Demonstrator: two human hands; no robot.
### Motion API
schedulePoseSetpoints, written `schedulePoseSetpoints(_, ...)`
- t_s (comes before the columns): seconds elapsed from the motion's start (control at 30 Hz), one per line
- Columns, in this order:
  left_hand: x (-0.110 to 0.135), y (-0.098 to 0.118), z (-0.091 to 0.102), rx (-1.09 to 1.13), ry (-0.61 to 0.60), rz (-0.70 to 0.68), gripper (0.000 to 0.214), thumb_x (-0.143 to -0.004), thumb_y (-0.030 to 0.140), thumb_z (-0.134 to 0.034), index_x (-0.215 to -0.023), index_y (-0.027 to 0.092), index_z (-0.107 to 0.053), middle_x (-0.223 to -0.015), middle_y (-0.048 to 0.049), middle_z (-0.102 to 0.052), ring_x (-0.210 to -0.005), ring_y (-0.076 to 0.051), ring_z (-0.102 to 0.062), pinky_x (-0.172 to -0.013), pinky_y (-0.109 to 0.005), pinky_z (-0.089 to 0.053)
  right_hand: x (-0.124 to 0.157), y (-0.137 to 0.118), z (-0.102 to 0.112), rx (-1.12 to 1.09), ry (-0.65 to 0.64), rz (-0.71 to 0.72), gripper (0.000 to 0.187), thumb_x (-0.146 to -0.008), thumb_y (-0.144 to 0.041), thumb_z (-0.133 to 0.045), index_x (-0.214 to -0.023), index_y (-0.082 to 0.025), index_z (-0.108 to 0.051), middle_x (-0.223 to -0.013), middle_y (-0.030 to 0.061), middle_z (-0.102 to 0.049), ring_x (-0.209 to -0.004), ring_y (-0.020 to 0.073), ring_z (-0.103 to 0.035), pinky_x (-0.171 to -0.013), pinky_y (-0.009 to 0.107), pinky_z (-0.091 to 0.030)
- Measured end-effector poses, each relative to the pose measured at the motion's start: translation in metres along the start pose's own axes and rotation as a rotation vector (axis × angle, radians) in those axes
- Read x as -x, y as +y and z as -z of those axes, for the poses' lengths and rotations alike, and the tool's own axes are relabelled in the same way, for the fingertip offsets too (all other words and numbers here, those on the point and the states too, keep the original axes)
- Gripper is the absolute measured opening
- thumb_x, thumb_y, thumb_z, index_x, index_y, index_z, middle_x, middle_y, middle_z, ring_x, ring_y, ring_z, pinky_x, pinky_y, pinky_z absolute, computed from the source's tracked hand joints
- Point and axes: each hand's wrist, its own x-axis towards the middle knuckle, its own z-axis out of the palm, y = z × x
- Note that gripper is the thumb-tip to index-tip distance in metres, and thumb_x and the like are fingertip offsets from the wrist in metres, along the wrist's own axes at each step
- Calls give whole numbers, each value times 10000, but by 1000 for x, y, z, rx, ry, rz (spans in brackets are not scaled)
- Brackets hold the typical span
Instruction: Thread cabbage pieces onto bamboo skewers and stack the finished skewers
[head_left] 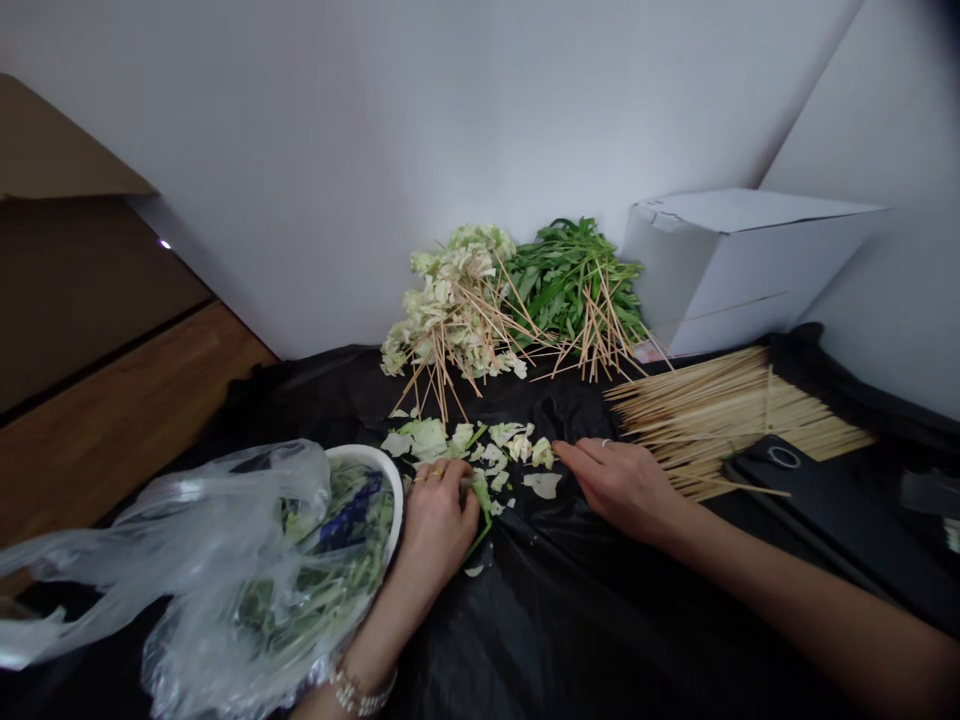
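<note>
Holds both forearms [757, 575] outstretched and converging, with the left hand [439, 512] palm down, fingers [450, 474] bent, and the right hand [626, 488] turned inward, fingers pointing leftward.

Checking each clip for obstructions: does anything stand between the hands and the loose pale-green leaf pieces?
Nothing visible does: the leaf pieces lie by the left hand and right hand; the bowl sits further left.

A black sheet [540, 630] is spread out. On it, pale leaves [457, 270] and green leaves [559, 270] are heaped at the back, leaf bits [426, 438] are scattered in front, bare sticks [697, 410] are piled right, and a white bowl [394, 490] is set left.
</note>
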Motion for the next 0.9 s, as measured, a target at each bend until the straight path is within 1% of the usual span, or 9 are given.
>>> schedulePoseSetpoints(0.17,1,-3,-3,-52,51,-15,314,-788,131,-553,-1093,162,-623,-988,-118,-698,-951,-324,-579,-858,-487,-479,0,0,-1,-1,22,9,316,-865,-72,-459,-1115,-111,-650,-759,28,-635,-674,142,-570,-603,277,-387)
schedulePoseSetpoints(0.33,0,-3,-1,-49,62,-22,371,-780,130,-560,-1140,159,-645,-973,-115,-689,-935,-317,-577,-852,-482,-483,0,-1,-1,11,19,8,302,-887,-86,-454,-1118,-116,-647,-751,19,-628,-663,143,-569,-602,283,-387)
schedulePoseSetpoints(0.4,0,-3,-2,-25,84,-25,388,-767,113,-559,-1142,160,-649,-952,-108,-675,-927,-302,-583,-859,-467,-487,0,-1,-1,18,14,8,301,-888,-90,-455,-1119,-117,-647,-752,19,-629,-667,145,-569,-603,283,-387)
schedulePoseSetpoints(0.47,0,-4,-3,4,100,-21,367,-758,104,-559,-1104,169,-664,-931,-101,-658,-915,-288,-593,-859,-453,-494,0,-1,0,21,13,6,301,-885,-94,-457,-1116,-119,-648,-751,20,-630,-664,143,-566,-599,279,-385)
schedulePoseSetpoints(0.57,1,-3,-3,67,92,-4,233,-759,101,-552,-934,186,-681,-913,-88,-633,-867,-256,-614,-810,-409,-516,0,-1,0,12,19,10,310,-869,-84,-458,-1109,-118,-652,-743,22,-628,-656,138,-557,-593,273,-382)
schedulePoseSetpoints(0.67,0,-1,1,129,76,-18,151,-768,95,-536,-806,196,-642,-865,-66,-639,-822,-234,-625,-762,-375,-520,0,-1,0,-2,27,8,323,-852,-73,-463,-1110,-115,-653,-744,25,-630,-656,137,-556,-593,269,-387)
schedulePoseSetpoints(0.73,-1,1,5,165,95,-28,135,-785,107,-536,-809,202,-628,-833,-55,-665,-834,-242,-629,-775,-383,-512,0,-1,0,-8,27,-4,320,-855,-76,-466,-1110,-117,-654,-752,28,-634,-662,139,-560,-603,268,-396)
schedulePoseSetpoints(0.8,-1,4,6,253,127,7,113,-813,142,-545,-849,206,-631,-819,-43,-685,-814,-231,-640,-771,-371,-510,0,-1,0,-15,32,-16,311,-867,-79,-465,-1115,-112,-651,-768,37,-641,-684,143,-569,-627,267,-411)
schedulePoseSetpoints(0.9,-1,9,1,528,129,163,117,-845,231,-572,-936,204,-641,-790,-21,-683,-699,-179,-639,-686,-312,-521,-1,-2,2,-28,62,-31,309,-890,-85,-454,-1138,-90,-639,-795,54,-649,-716,153,-579,-665,271,-432)
